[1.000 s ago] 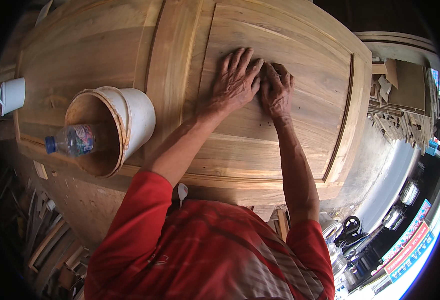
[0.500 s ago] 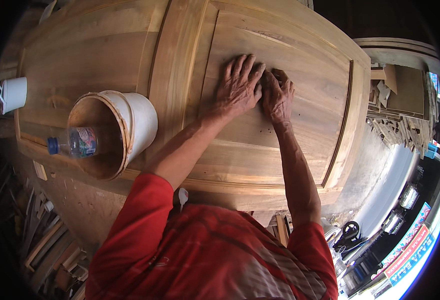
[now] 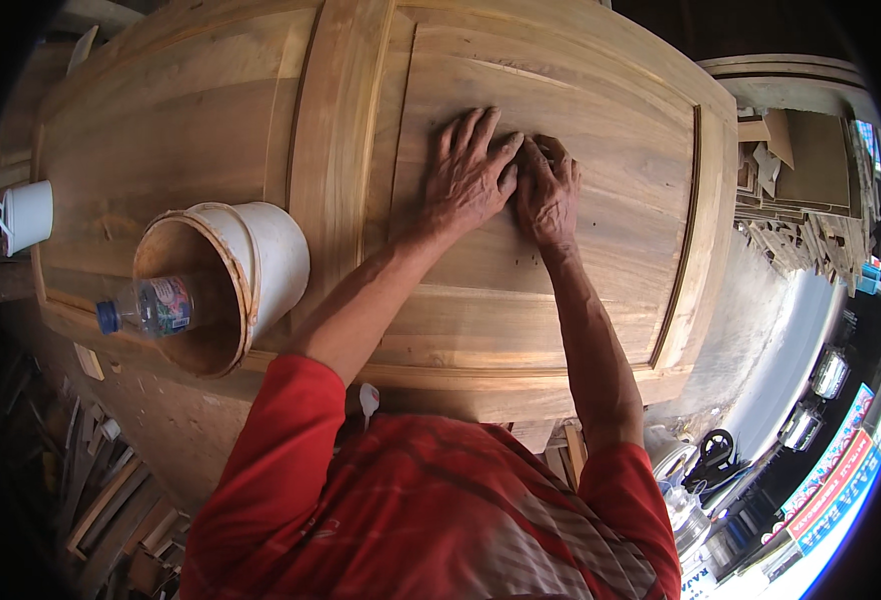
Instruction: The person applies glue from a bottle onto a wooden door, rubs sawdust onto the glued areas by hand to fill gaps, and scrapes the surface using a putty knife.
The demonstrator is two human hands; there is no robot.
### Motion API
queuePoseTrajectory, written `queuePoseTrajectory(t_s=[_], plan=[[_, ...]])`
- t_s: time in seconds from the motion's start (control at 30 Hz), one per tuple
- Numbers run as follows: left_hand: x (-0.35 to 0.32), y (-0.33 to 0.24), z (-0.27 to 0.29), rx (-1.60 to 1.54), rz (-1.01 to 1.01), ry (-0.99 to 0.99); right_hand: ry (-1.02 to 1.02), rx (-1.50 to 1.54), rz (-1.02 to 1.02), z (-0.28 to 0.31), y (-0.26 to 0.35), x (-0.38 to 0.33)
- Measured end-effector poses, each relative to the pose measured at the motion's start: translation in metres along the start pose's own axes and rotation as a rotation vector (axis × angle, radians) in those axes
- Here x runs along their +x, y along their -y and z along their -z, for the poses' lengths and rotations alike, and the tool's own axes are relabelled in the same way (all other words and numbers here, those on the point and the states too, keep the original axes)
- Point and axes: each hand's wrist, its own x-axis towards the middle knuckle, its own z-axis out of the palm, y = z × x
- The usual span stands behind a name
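The left hand [image 3: 466, 185] lies on the right-hand recessed panel of the wooden door [image 3: 611, 285], its grip loose, fingers parted and nothing clasped. Just beside it, the right hand [image 3: 549, 200] bends its fingers to the same panel; whether that grip has hold of anything I cannot tell. The door spreads before the red shirt [image 3: 411, 500]. Toward its near edge, left of the middle, a white bucket [image 3: 279, 255] holds a blue-capped bottle [image 3: 166, 305].

Beneath the curled right hand [image 3: 549, 198], the contact area is concealed; any held item cannot be determined. The panelled wooden door [image 3: 626, 205] is cropped at top, the red shirt [image 3: 411, 490] below.
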Motion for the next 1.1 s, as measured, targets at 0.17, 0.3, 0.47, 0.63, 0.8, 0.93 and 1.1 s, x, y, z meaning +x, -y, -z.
queuePoseTrajectory(t_s=[0.17, 0.3, 0.47, 0.63, 0.8, 0.93, 1.1], plan=[[0.002, -0.004, 0.004, -0.021, 0.026, 0.005, 0.012, -0.050, -0.017, 0.001, 0.002, 0.000], [0.001, -0.004, 0.007, -0.021, 0.025, 0.004, -0.019, -0.007, 0.030, -0.001, -0.001, -0.002], [0.002, -0.007, 0.007, -0.013, 0.028, 0.022, -0.019, -0.021, 0.075, -0.001, -0.006, -0.006], [0.001, -0.004, 0.004, -0.033, 0.048, -0.009, -0.057, 0.110, 0.025, 0.004, 0.001, -0.001], [0.001, -0.002, 0.002, -0.049, 0.024, -0.036, -0.028, 0.058, 0.042, 0.002, -0.002, -0.001], [-0.002, -0.002, 0.000, -0.085, 0.055, -0.037, 0.002, 0.008, 0.018, 0.000, 0.000, -0.002], [0.001, -0.001, -0.002, -0.100, 0.017, -0.103, 0.088, -0.063, -0.068, 0.000, -0.002, -0.003]])
